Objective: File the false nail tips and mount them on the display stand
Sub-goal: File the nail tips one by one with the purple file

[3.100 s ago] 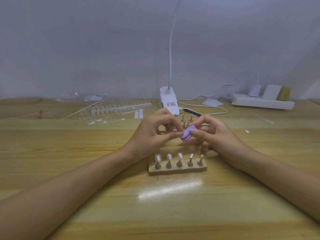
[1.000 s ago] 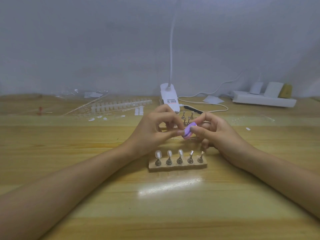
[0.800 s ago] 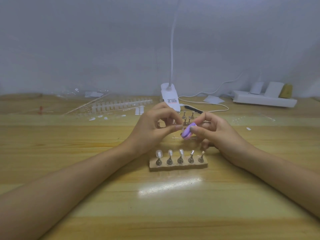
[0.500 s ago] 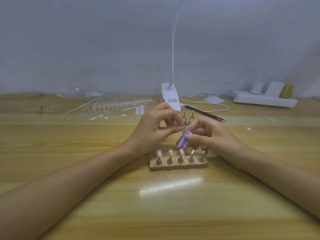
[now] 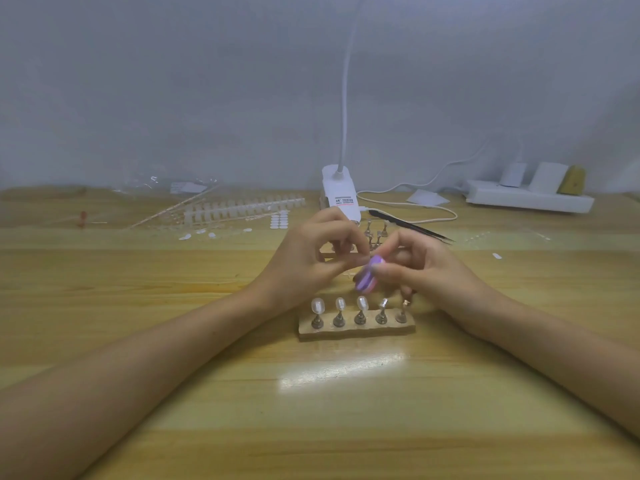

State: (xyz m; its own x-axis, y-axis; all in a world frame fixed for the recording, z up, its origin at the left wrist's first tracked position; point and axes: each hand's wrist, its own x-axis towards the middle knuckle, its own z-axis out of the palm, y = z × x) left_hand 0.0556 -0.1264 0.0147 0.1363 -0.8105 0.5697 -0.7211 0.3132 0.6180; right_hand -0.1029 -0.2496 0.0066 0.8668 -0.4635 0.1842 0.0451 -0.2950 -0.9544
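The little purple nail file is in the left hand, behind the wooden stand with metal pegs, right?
Not quite. The head view shows the little purple nail file pinched in the right hand, not the left hand. It is behind the wooden stand with metal pegs.

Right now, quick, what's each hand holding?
Left hand: pinches a tiny nail tip, hard to see.
Right hand: holds the file.

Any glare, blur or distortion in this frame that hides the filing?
Head view: glare patch on the table before the display stand; purple file in the right hand smeared by motion; nail tip in the left hand barely resolvable.
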